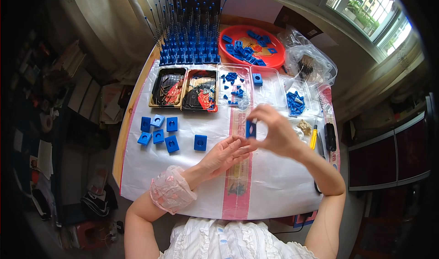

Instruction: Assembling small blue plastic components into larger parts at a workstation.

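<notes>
Block [250,128], small, blue and square, sits pinched between thumb and fingertips of the right hand [274,133], raised above the table [274,186]. Left hand [226,154] lies open, palm up, fingertips just beside the block and holding nothing. The grip is light and high, so I judge a slip could drop the block onto the slick white sheet [183,176], where it may skid toward the table edge or into the six loose blocks [160,133] to the left.
</notes>
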A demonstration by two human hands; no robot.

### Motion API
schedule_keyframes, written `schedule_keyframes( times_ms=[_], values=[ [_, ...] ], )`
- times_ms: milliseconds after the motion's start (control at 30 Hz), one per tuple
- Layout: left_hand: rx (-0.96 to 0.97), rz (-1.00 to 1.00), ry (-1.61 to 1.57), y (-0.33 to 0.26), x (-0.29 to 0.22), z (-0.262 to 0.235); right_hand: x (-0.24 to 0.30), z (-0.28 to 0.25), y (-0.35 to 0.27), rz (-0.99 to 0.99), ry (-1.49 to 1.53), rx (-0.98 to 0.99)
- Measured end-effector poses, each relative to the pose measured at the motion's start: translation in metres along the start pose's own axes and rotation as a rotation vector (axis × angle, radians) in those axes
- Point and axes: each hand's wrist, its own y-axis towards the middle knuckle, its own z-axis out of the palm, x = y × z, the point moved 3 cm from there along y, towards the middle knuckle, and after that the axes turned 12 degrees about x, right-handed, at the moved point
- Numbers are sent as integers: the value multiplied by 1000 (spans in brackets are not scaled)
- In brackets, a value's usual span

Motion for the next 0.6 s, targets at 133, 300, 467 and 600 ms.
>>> schedule_keyframes(
  times_ms=[133, 300, 467, 600],
  values=[
    [32, -98, 73, 3, 0, 7, -52, -48, 25, 231, -288, 2],
    [50, -178, 137, -1, 0, 5, -131, -51, 60, 411, -633, 141],
    [56, -190, 105, -2, 3, -1, -170, -36, 83, 432, -666, 220],
    [53, -211, 98, -2, 4, -3, -187, -28, 91, 501, -599, 291]
  ],
)
